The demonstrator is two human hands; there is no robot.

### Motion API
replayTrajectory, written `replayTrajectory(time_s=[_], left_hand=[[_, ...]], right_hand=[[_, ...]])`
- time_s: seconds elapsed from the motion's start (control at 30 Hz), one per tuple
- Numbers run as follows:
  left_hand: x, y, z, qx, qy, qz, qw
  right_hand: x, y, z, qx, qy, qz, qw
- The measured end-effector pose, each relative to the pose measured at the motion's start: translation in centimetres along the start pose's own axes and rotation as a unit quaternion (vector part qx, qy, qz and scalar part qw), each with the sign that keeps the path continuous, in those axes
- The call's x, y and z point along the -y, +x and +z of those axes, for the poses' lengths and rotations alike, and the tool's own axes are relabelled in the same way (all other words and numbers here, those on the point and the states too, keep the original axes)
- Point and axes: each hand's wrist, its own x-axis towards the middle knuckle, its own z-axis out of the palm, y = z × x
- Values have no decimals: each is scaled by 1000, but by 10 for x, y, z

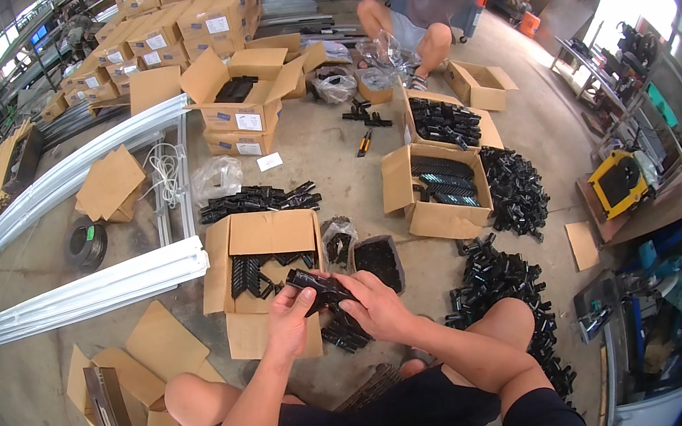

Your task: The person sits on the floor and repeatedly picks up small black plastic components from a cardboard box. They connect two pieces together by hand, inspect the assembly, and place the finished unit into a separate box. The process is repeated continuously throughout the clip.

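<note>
Between my two hands, above the floor in front of my lap, is a black tubular plastic fitting (pixel 323 289). My left hand (pixel 288 319) has its fingers and thumb closed round the fitting's left end. At the other end, my right hand (pixel 377 305) grips it with the thumb and fingers. Just beyond my hands stands an open cardboard box (pixel 273 232) partly filled with rows of black fittings. A small open container (pixel 378 265) of tiny dark pieces sits right of it, beside a clear plastic bag (pixel 338 239). Loose black fittings (pixel 345 333) lie under my hands.
Large heaps of black fittings (pixel 500 278) spread at my right. Another open box (pixel 441 191) holds stacked fittings. White metal rails (pixel 101 288) lie at left. A co-worker (pixel 430 3) sits at the back near stacked cartons (pixel 217 22). A yellow machine (pixel 618 183) stands far right.
</note>
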Motion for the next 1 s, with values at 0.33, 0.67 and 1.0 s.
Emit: replayTrajectory(time_s=[0.33,0.67,1.0], left_hand=[[13,17,2,33,0,19,999],[12,8,-7,33,-9,25,999],[9,7,-9,35,-12,-2,999]], right_hand=[[-15,0,-6,-23,8,-9,1000],[-11,3,-1,15,51,24,998],[-13,6,-1,30,24,-1,999]])
